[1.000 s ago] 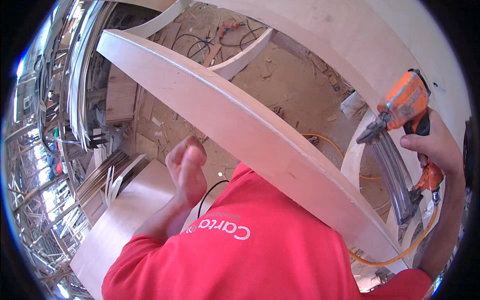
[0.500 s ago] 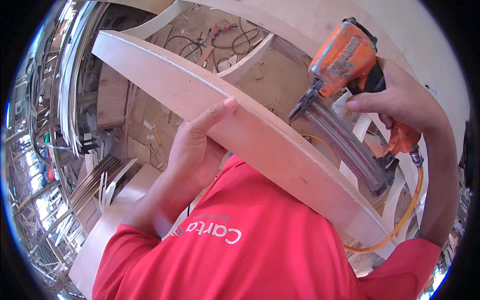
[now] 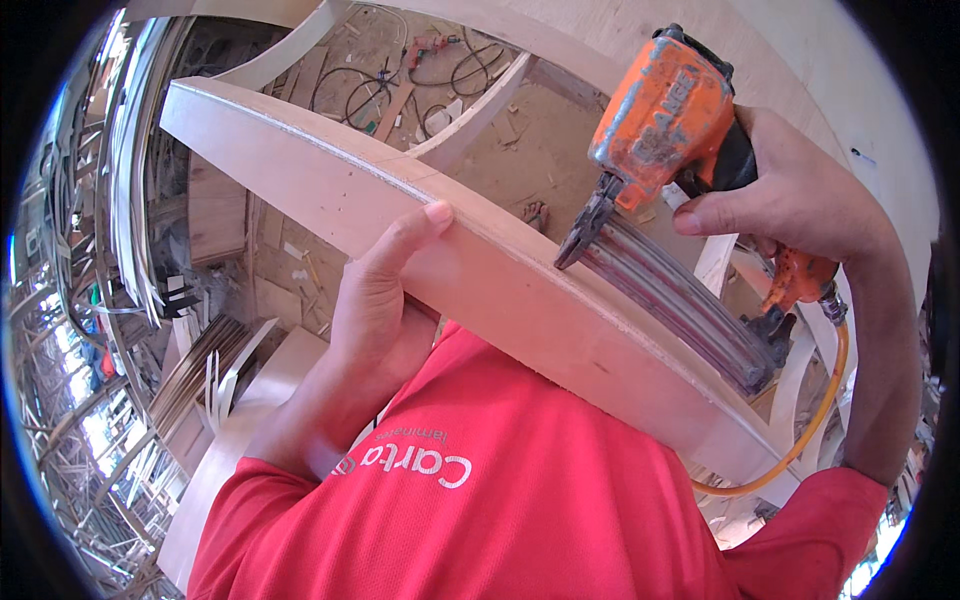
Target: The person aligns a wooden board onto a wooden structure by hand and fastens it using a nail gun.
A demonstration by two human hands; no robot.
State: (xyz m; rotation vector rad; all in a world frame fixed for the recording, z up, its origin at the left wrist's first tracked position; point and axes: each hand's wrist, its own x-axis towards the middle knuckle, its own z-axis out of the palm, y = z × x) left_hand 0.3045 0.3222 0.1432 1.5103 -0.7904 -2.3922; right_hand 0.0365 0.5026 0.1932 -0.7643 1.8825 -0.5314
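My left hand [image 3: 385, 285] grips a long, gently curved plywood panel [image 3: 560, 320], with the thumb over its top edge and the other fingers hidden behind and under it. The panel slants from far left to near right, just in front of my red shirt. In my right hand [image 3: 790, 190] is an orange pneumatic nail gun [image 3: 665, 120], held by its handle. Its dark nose points down at the panel's top edge, touching it or just above. The long grey magazine [image 3: 680, 300] angles down to the right, and a yellow air hose [image 3: 832, 390] runs from the handle's end.
Curved wooden ribs [image 3: 480, 110] join the panel's far side. Past them, a red power tool [image 3: 432, 48] and black cables [image 3: 365, 92] lie on the dusty floor among scraps. Stacked thin strips [image 3: 205, 365] stand at left; a pale board [image 3: 830, 90] spreads at far right.
The nail gun has come left and down, bringing its nose to the panel's top edge. My left hand and the panel appear slightly further left in the view.
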